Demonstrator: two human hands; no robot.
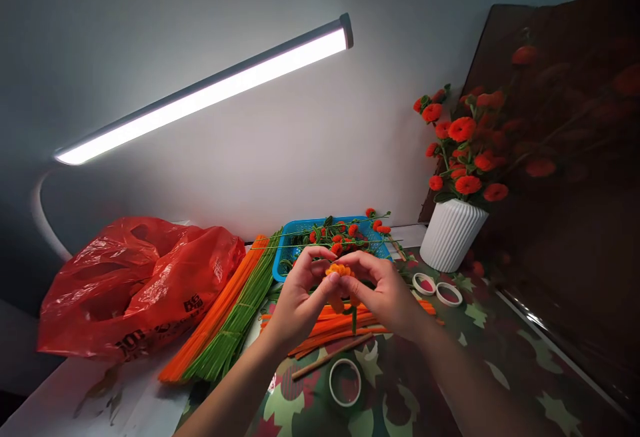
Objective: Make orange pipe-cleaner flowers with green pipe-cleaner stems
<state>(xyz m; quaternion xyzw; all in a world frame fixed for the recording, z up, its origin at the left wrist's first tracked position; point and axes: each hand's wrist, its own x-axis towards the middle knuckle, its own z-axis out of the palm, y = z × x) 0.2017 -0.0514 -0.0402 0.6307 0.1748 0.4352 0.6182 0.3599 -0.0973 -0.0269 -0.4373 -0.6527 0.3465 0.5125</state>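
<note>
Between my two hands, above the middle of the table, is a small orange flower [339, 270] with a short green stem pointing down. My left hand [306, 296] pinches it from the left with thumb and fingertips. From the right, my right hand [383, 290] grips its other side, the thumb close to my left thumb. Loose orange stems [320, 330] lie on the patterned cloth below my hands. Behind them a blue basket [281, 257] holds red flowers with green stems.
Left are a red plastic bag [145, 284] and bundles of orange stems [215, 310] and green stems [235, 324]. A wooden stick [330, 357] and tape roll [345, 382] lie in front. White rings [449, 294] and a white vase [451, 236] stand right. A lit lamp [210, 94] hangs above.
</note>
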